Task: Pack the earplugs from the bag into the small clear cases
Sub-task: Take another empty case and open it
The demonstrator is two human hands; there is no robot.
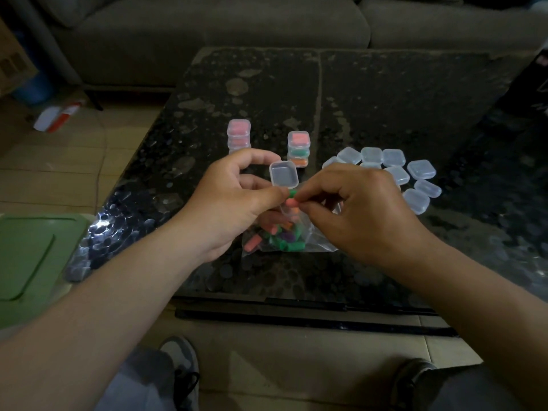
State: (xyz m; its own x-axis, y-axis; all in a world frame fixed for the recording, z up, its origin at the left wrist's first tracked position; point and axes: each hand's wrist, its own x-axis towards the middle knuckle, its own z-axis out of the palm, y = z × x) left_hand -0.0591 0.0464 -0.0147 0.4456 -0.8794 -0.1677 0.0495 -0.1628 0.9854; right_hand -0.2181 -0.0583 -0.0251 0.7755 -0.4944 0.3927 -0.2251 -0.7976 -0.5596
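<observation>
Holding open case (284,173), left grip (232,201); right grip (360,212) pinching earplugs (292,202); case base hidden

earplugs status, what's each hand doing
Left hand holds open case. Right hand pinches green and pink earplugs beside it. Bag below, nothing in the way.

Your dark speckled tabletop (385,99) ahead of you, a grey sofa (207,25) beyond its far edge, a green plastic lid (26,256) at your left, a red-and-white object (57,115) lying on the tiled floor (59,161), a cardboard box (13,60) and blue container (29,90) far left.
</observation>
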